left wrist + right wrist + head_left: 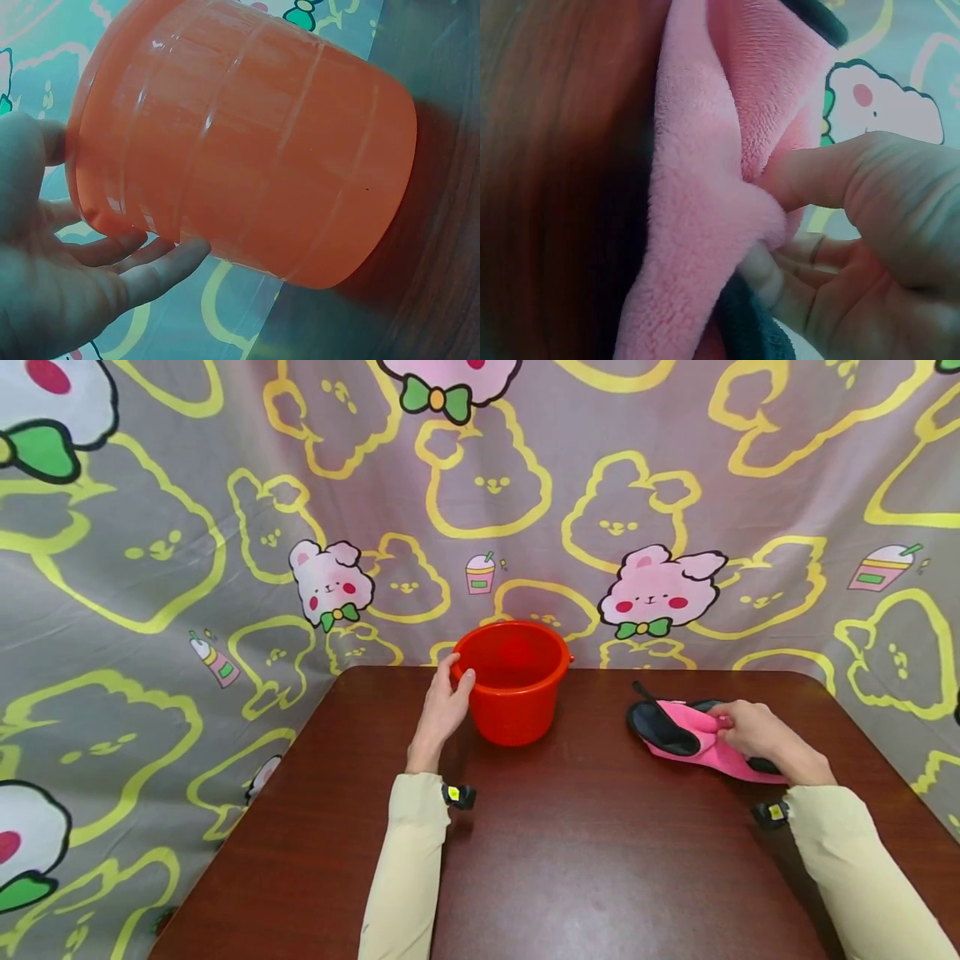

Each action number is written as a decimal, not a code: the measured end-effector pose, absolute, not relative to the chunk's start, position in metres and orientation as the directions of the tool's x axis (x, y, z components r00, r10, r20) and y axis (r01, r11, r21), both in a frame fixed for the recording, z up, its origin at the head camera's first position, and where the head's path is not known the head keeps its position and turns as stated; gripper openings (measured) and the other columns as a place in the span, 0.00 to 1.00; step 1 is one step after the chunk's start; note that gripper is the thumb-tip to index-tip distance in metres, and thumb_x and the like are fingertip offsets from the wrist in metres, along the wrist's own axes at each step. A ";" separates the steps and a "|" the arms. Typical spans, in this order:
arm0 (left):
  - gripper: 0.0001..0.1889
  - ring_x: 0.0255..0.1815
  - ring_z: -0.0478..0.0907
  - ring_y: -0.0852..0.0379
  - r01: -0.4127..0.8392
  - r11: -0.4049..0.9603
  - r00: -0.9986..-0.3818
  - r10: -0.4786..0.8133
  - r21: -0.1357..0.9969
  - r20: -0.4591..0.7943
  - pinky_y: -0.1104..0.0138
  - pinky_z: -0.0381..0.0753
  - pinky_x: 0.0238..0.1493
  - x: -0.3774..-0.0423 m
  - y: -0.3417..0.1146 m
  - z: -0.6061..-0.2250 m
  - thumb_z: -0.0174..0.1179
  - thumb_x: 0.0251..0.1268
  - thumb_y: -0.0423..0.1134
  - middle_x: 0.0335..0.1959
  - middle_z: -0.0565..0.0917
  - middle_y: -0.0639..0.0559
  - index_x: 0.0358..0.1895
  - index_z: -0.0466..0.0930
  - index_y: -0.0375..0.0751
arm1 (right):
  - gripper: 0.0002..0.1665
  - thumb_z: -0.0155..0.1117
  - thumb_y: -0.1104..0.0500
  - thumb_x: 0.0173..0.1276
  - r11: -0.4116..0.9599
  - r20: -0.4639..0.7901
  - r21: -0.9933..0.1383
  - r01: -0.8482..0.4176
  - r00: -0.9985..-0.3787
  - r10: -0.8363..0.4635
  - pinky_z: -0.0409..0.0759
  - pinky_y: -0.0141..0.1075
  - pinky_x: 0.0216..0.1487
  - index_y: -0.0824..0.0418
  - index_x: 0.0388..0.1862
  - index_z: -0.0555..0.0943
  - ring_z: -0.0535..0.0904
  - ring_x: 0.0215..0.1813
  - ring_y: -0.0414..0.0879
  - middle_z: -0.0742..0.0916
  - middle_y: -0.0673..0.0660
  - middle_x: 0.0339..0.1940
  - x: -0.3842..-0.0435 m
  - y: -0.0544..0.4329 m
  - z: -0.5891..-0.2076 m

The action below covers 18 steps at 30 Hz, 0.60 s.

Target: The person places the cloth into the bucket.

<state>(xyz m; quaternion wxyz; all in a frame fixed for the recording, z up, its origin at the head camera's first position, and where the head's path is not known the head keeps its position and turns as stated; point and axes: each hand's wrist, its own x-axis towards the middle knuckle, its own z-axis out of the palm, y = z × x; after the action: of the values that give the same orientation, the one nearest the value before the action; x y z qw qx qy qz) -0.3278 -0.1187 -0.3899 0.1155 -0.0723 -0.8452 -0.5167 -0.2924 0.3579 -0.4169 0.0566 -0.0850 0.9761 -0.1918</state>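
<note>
A red bucket (pixel 514 714) stands upright on the brown table near its back edge. My left hand (pixel 444 703) is at the bucket's left side, with fingers and thumb touching its rim and outer wall. In the left wrist view the fingers (pixel 166 274) lie rather straight along the bucket wall (pixel 247 142). To the right, a crumpled pink plush cloth (pixel 716 758) with dark edging and a thin black strap lies on the table. My right hand (pixel 761 733) pinches a fold of it. The right wrist view shows this fold (pixel 754 214) between thumb and fingers.
The dark brown table (pixel 600 860) reaches back to a grey curtain (pixel 517 468) with yellow outlines and cartoon animals. More curtain hangs along both sides. A small black device (pixel 459 796) is strapped to each wrist.
</note>
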 end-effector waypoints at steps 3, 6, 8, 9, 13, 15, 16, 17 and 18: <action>0.29 0.68 0.68 0.46 0.240 0.454 -0.962 -0.008 0.858 0.273 0.50 0.68 0.71 -0.329 -0.118 -0.391 0.51 0.72 0.52 0.71 0.67 0.46 0.73 0.60 0.49 | 0.23 0.64 0.65 0.60 0.907 -0.003 -0.375 -0.191 -0.978 -0.207 0.77 0.38 0.30 0.73 0.54 0.79 0.75 0.36 0.55 0.84 0.69 0.37 -0.293 0.358 -0.414; 0.29 0.66 0.70 0.45 0.234 0.452 -0.964 -0.010 0.861 0.267 0.51 0.70 0.70 -0.329 -0.116 -0.391 0.50 0.73 0.52 0.70 0.68 0.45 0.73 0.60 0.50 | 0.20 0.63 0.65 0.60 0.896 0.070 -0.387 -0.217 -0.976 -0.206 0.70 0.36 0.29 0.71 0.52 0.80 0.72 0.36 0.54 0.81 0.63 0.32 -0.291 0.357 -0.409; 0.28 0.65 0.70 0.45 0.231 0.452 -0.964 -0.011 0.862 0.264 0.51 0.70 0.69 -0.328 -0.115 -0.391 0.50 0.73 0.52 0.69 0.68 0.45 0.73 0.60 0.50 | 0.19 0.63 0.66 0.60 0.890 0.131 -0.391 -0.233 -0.972 -0.197 0.68 0.36 0.29 0.71 0.51 0.81 0.71 0.36 0.55 0.79 0.63 0.31 -0.289 0.356 -0.404; 0.29 0.64 0.71 0.44 0.231 0.449 -0.965 -0.010 0.863 0.263 0.50 0.71 0.69 -0.328 -0.114 -0.391 0.50 0.73 0.52 0.69 0.68 0.45 0.73 0.60 0.50 | 0.18 0.63 0.66 0.61 0.888 0.163 -0.392 -0.241 -0.968 -0.191 0.68 0.35 0.29 0.70 0.50 0.81 0.71 0.36 0.55 0.78 0.63 0.32 -0.288 0.355 -0.402; 0.28 0.64 0.71 0.44 0.228 0.447 -0.965 -0.015 0.865 0.262 0.50 0.71 0.68 -0.328 -0.115 -0.391 0.50 0.73 0.53 0.69 0.68 0.45 0.72 0.60 0.51 | 0.15 0.64 0.66 0.60 0.874 0.297 -0.401 -0.276 -0.941 -0.162 0.68 0.35 0.28 0.68 0.47 0.82 0.71 0.34 0.52 0.79 0.63 0.33 -0.286 0.349 -0.395; 0.29 0.63 0.72 0.44 0.225 0.444 -0.966 -0.013 0.867 0.258 0.50 0.73 0.67 -0.328 -0.115 -0.391 0.51 0.73 0.53 0.69 0.68 0.45 0.73 0.60 0.51 | 0.14 0.64 0.66 0.59 0.870 0.346 -0.403 -0.282 -0.928 -0.141 0.67 0.35 0.28 0.66 0.45 0.83 0.71 0.33 0.50 0.79 0.60 0.31 -0.287 0.346 -0.393; 0.28 0.63 0.72 0.44 0.224 0.445 -0.966 -0.014 0.867 0.257 0.51 0.73 0.67 -0.328 -0.116 -0.391 0.51 0.73 0.53 0.69 0.68 0.45 0.73 0.60 0.51 | 0.14 0.64 0.66 0.59 0.870 0.371 -0.399 -0.289 -0.919 -0.135 0.66 0.35 0.28 0.66 0.45 0.84 0.71 0.32 0.50 0.79 0.59 0.30 -0.287 0.344 -0.391; 0.29 0.62 0.73 0.44 0.222 0.443 -0.967 -0.012 0.869 0.253 0.51 0.75 0.65 -0.328 -0.116 -0.391 0.51 0.73 0.52 0.69 0.68 0.45 0.73 0.60 0.51 | 0.14 0.64 0.66 0.59 0.870 0.389 -0.396 -0.293 -0.912 -0.130 0.66 0.36 0.27 0.66 0.44 0.84 0.70 0.32 0.49 0.79 0.59 0.29 -0.288 0.343 -0.390; 0.29 0.61 0.74 0.44 0.221 0.439 -0.968 -0.012 0.871 0.251 0.51 0.77 0.63 -0.328 -0.116 -0.391 0.51 0.73 0.52 0.69 0.68 0.45 0.73 0.60 0.51 | 0.13 0.64 0.66 0.59 0.869 0.403 -0.395 -0.298 -0.906 -0.127 0.66 0.36 0.28 0.66 0.44 0.84 0.70 0.32 0.49 0.79 0.58 0.28 -0.289 0.341 -0.388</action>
<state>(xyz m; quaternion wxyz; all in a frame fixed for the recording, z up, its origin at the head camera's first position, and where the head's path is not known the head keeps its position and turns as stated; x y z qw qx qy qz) -0.3277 -0.1164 -0.3908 0.1104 -0.0621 -0.8409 -0.5262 -0.2887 0.3407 -0.3878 -0.1852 -0.1119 0.9489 -0.2298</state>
